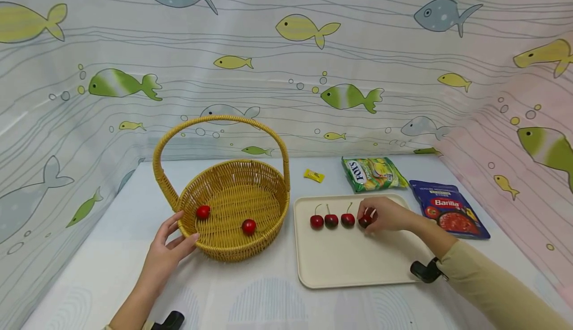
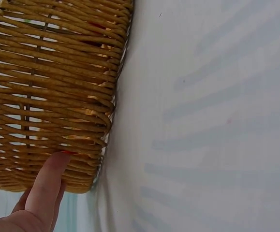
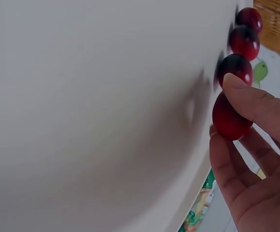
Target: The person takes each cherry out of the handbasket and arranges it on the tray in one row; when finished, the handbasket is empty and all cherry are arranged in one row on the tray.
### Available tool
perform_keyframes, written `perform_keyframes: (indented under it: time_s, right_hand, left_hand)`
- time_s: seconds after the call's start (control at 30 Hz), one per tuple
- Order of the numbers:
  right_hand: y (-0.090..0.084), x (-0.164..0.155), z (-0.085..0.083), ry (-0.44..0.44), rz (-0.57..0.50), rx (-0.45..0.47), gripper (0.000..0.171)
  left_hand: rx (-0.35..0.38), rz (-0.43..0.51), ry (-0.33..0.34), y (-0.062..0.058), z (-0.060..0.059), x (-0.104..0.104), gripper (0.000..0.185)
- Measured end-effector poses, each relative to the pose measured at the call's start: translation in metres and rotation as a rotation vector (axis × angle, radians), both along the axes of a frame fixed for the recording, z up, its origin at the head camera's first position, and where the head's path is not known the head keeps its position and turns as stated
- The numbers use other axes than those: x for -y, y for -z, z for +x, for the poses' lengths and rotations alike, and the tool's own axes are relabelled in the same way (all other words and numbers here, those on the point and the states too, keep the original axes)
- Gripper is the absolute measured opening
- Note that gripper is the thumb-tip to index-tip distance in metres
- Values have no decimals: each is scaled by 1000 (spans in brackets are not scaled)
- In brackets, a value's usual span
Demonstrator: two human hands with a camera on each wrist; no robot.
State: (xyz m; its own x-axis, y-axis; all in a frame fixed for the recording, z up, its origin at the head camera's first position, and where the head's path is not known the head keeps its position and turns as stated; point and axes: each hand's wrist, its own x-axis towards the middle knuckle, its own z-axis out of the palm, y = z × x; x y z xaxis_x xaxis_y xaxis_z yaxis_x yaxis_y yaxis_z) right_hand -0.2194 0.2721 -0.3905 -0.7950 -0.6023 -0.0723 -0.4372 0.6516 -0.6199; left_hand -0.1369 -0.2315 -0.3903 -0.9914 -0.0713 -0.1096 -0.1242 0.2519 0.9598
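A wicker basket [image 1: 233, 205] with a tall handle stands left of centre with two red cherries [image 1: 203, 212] [image 1: 248, 226] inside. My left hand [image 1: 167, 250] rests with straight fingers against its near-left wall [image 2: 48, 106]. A cream tray [image 1: 353, 260] to the right carries a row of cherries [image 1: 331, 220]. My right hand [image 1: 386, 214] pinches the rightmost cherry [image 3: 229, 118] between thumb and fingers, at the row's right end on the tray [image 3: 91, 111].
Behind the tray lie a green Fox's candy bag [image 1: 373, 173], a small yellow wrapped sweet [image 1: 314, 175] and a blue Barilla sauce pouch [image 1: 449, 213]. Fish-print cloth walls enclose the white table [image 1: 250, 300] on three sides.
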Motion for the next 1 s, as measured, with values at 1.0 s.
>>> perform_keyframes:
  time_s: [1.0]
  right_hand:
    - [2, 1, -8, -1, -12, 14, 36]
  left_hand:
    - [-13, 6, 5, 0, 0, 0, 77]
